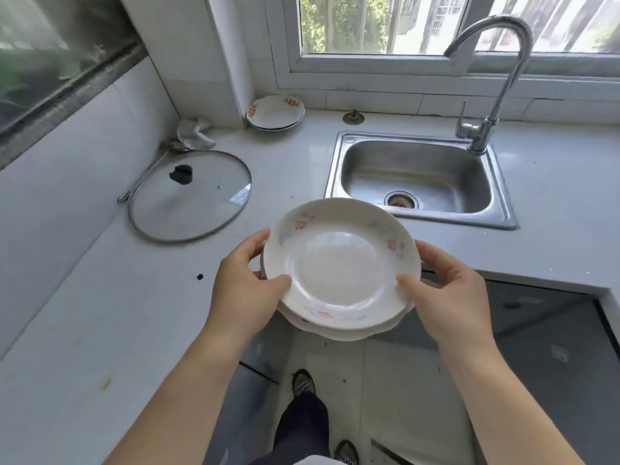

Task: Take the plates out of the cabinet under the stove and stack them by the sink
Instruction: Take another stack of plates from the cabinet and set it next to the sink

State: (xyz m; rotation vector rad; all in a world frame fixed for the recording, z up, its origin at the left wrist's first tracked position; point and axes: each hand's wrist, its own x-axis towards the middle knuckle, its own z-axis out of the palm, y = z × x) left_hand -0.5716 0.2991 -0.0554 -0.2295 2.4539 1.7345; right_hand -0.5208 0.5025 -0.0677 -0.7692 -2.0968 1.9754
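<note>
I hold a small stack of white plates point(339, 263) with pink flower marks, in the air over the counter's front edge, just in front of the steel sink point(419, 176). My left hand point(245, 283) grips the stack's left rim, thumb on top. My right hand point(443, 290) grips the right rim the same way. A second stack of white plates point(276, 112) with red marks sits on the counter at the back, left of the sink, against the wall.
A glass pot lid point(188, 196) lies on the white counter point(117, 313) left of the sink. A crumpled cloth point(194, 132) sits in the back corner. The tall tap point(486, 78) rises behind the sink. Grey floor and my feet show below.
</note>
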